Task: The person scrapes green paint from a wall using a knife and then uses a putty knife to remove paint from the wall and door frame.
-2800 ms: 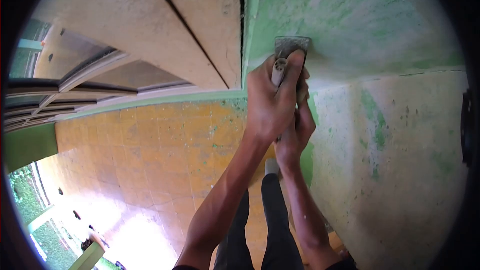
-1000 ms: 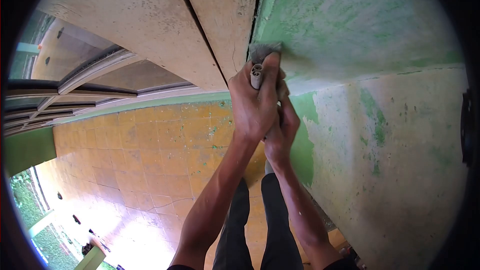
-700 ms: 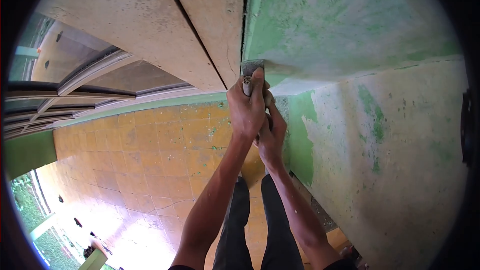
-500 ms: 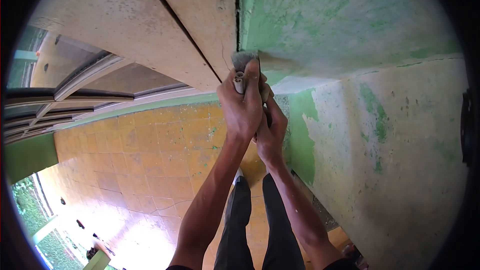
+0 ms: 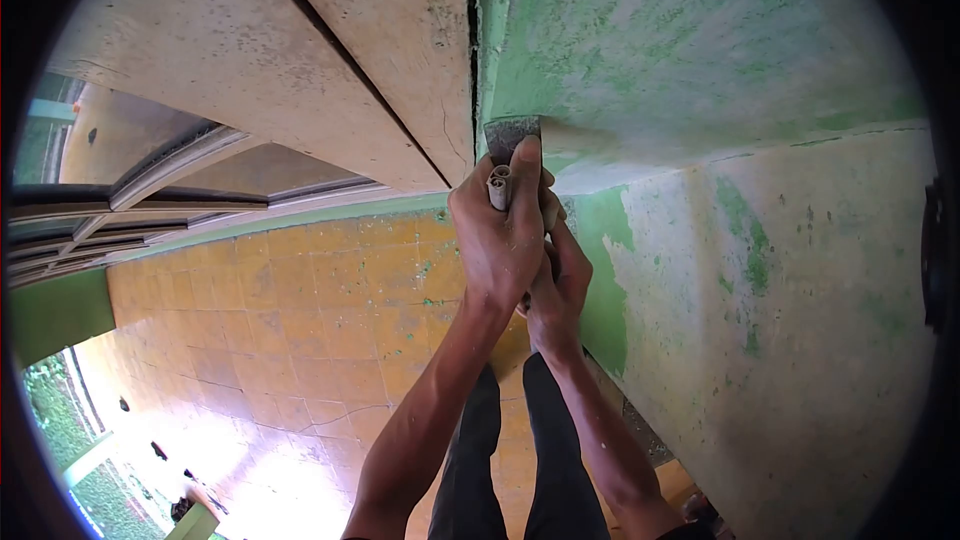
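Observation:
A scraper [image 5: 513, 128] with a broad, dusty grey blade has its edge against the green-painted wall [image 5: 600, 50], close to the dark gap beside the wooden frame. My left hand [image 5: 502, 240] is closed around it, thumb stretched along the blade. From that fist pokes a short pale cylinder [image 5: 499, 190] with a hollow-looking end. Just below and to the right, my right hand [image 5: 562, 285] is wrapped around the lower part of the same tool. Most of the scraper's handle is hidden by my fingers.
Patchy green and whitish wall [image 5: 700, 260] meets the green one at a corner on the right. To the left are wooden boards [image 5: 370, 0] and a paned window [image 5: 190, 165]. Green paint flakes [image 5: 425, 270] dot the yellow tiled floor [image 5: 280, 310] around my legs [image 5: 475, 460].
Both hands and the scraper have shifted a little right and down in view. The blade now sits farther from the dark gap, and more of it shows.

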Motion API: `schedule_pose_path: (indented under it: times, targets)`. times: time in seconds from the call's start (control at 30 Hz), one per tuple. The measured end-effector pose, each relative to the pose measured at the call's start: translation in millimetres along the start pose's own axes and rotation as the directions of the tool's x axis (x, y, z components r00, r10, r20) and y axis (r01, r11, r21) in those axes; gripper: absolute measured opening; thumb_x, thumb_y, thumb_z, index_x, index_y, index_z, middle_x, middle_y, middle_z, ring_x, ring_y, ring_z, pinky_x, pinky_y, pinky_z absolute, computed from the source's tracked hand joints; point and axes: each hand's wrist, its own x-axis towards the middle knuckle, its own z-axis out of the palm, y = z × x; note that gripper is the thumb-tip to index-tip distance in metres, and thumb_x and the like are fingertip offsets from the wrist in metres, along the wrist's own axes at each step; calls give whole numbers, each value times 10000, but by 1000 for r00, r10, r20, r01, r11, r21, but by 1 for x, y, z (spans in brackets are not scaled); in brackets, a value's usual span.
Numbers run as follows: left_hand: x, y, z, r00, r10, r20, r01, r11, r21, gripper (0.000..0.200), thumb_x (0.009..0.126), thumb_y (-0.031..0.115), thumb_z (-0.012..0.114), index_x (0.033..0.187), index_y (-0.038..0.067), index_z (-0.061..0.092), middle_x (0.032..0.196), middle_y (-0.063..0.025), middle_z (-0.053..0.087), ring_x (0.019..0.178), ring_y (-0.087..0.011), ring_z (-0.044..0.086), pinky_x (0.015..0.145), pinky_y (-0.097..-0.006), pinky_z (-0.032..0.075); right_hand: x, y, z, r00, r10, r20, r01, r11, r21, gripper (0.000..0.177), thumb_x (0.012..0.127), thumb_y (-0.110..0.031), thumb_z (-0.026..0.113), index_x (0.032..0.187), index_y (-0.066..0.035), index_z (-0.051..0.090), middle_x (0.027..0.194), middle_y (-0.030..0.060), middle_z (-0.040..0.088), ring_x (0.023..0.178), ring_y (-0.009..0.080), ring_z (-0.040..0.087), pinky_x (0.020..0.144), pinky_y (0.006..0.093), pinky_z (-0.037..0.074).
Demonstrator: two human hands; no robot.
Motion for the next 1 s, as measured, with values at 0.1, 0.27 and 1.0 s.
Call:
schedule_pose_path:
  times: [0.1, 0.27, 1.0]
  targets:
    - [-1, -1, 2, 998, -52, -28, 50, 996, -77, 382, 999, 236, 595, 730, -32, 562, 580, -43, 556, 518, -82, 507, 463, -276, 423, -1, 2, -2, 999, -33, 1, 33, 999, -7, 468, 984, -159, 523, 1404, 34, 453, 695, -51, 526, 498, -11, 383, 437, 189, 279]
    - [3, 3, 3, 1000, 22, -13, -22, 1000, -1, 376, 998, 239, 596, 743, -36, 568, 580, -43, 558, 511, -81, 501, 460, -277, 420, 5, -10, -1, 999, 22, 38, -24, 998, 58, 493, 977, -178, 530, 1411, 40, 444, 698, -49, 531, 498, -12, 402, 438, 184, 292]
    - [-1, 25, 13, 999, 5, -52, -10, 994, -105, 366, 994, 209, 598, 724, -35, 551, 593, -45, 559, 525, -75, 496, 456, -262, 402, 5, -35, -2, 998, 22, 61, -24, 999, 28, 388, 944, -44, 486, 1318, 56, 522, 760, -26, 545, 646, 10, 452, 541, 185, 357]
